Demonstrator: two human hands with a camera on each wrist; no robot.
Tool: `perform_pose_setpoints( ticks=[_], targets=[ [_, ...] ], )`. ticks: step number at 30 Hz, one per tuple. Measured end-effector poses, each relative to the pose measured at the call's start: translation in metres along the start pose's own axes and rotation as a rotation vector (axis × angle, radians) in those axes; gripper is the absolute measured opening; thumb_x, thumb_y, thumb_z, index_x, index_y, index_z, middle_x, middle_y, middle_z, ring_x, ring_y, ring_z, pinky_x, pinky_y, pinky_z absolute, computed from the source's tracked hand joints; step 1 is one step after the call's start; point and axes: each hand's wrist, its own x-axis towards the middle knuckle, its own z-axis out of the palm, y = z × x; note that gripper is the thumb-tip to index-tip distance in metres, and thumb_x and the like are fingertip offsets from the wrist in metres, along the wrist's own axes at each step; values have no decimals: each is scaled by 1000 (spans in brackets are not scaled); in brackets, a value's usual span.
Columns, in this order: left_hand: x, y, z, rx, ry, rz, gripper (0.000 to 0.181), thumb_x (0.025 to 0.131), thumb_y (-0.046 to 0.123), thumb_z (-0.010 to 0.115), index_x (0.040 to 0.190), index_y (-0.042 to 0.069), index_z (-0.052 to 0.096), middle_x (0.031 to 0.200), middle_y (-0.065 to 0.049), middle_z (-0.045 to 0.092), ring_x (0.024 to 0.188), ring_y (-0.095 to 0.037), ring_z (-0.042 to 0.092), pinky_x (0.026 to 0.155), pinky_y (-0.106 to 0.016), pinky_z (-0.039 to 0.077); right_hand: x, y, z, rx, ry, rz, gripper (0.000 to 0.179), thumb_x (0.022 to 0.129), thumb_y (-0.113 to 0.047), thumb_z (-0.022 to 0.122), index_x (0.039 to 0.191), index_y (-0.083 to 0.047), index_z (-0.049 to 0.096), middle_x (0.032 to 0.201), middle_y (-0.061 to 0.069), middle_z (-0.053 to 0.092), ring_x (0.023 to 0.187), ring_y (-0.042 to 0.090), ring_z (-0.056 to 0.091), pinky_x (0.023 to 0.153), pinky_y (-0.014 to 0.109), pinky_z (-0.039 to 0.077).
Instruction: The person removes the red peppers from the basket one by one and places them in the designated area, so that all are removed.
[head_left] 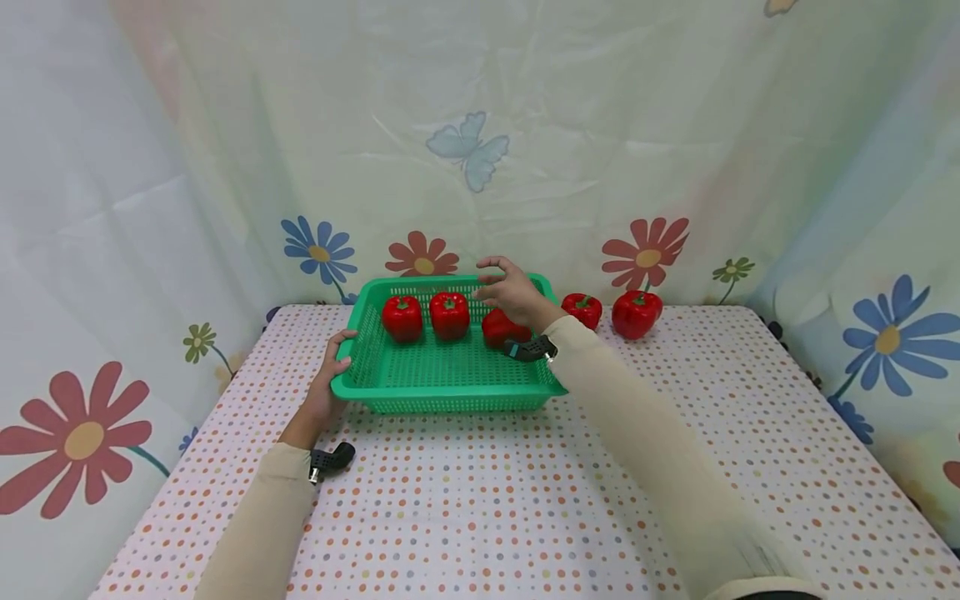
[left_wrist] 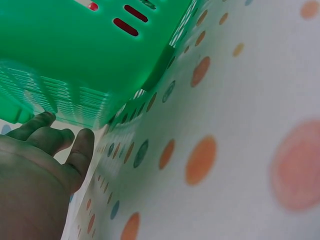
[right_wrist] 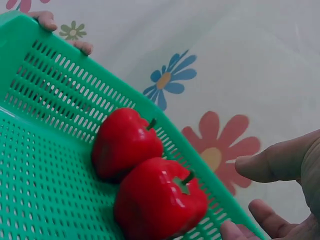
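Observation:
A green plastic basket (head_left: 450, 367) with perforated sides stands on the table. My left hand (head_left: 327, 390) holds its left rim, fingertips over the edge; in the left wrist view the left hand (left_wrist: 45, 160) is beside the basket's wall. Inside are three red bell peppers: one at the left (head_left: 402, 319), a middle pepper (head_left: 450, 317) along the back, and a right pepper (head_left: 497, 329) partly hidden under my right arm. My right hand (head_left: 513, 293) hovers over the basket's back right part, fingers spread and loosely bent, holding nothing. In the right wrist view its thumb (right_wrist: 270, 162) stands apart from the fingers.
Two more red bell peppers sit on the table right of the basket, one near pepper (head_left: 582, 310) partly behind my right forearm and one farther right (head_left: 636, 314). A dotted cloth (head_left: 465, 500) covers the table. Flowered curtains (head_left: 525, 208) hang behind it and along both sides.

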Motion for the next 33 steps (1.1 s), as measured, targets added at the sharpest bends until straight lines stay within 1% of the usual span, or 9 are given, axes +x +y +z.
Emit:
perform_pose_setpoints(
  ticks=[2,5,10,13,18,21,24,27,33],
  targets=[
    [-1,-1,0,3,4,-8,44,98,26,30,141,31,22,160,-10,4,140,-36,21,99,-30,38,5,6,5,7,-4,15,57,92,10,55,142,-4,32,153,26,28,124,37,47,114,54,30],
    [-1,-2,1,1,3,-12,44,98,25,29,141,30,22,160,-11,4,141,-38,20,100,-32,38,11,16,11,-20,8,45,56,92,8,56,141,-3,32,152,24,31,130,38,43,114,52,32],
    [0,-4,2,-11,-6,-15,44,98,24,29,142,29,21,160,-9,4,142,-38,20,102,-35,37,15,25,15,-72,39,94,52,90,9,58,136,-2,37,150,20,37,132,35,41,108,52,36],
    [-1,-4,2,-9,-2,-10,45,98,24,29,142,28,21,159,-9,6,141,-37,21,101,-33,39,20,29,16,-107,23,103,56,90,7,61,140,-7,39,151,18,35,134,32,38,105,51,36],
    [-2,-5,0,-6,-6,5,45,98,24,29,142,28,20,159,-10,7,140,-36,22,100,-30,41,27,36,21,-208,-31,112,68,88,0,68,147,-16,39,153,15,34,132,33,39,108,50,38],
    [-3,-5,-1,-4,-9,10,45,98,24,28,143,27,19,159,-11,6,140,-37,22,100,-30,41,28,39,26,-287,-50,101,72,86,-2,71,149,-17,38,154,14,33,135,33,39,108,51,40],
    [-2,-4,-1,-4,-5,10,45,98,23,28,143,27,20,159,-11,6,140,-37,22,100,-30,41,28,42,32,-373,-65,81,75,85,-3,73,149,-17,37,152,15,37,137,34,39,104,51,44],
    [-1,-4,-1,3,1,8,45,98,24,29,142,27,20,159,-11,7,139,-37,23,100,-31,40,28,43,36,-439,-73,66,77,83,-5,75,149,-17,37,150,15,40,135,35,43,101,49,47],
    [0,-4,0,11,2,12,46,99,26,28,144,27,20,159,-9,8,138,-36,25,100,-32,39,27,44,39,-486,-40,36,76,82,-8,78,146,-17,39,147,15,43,132,34,45,99,47,49]
  ],
)
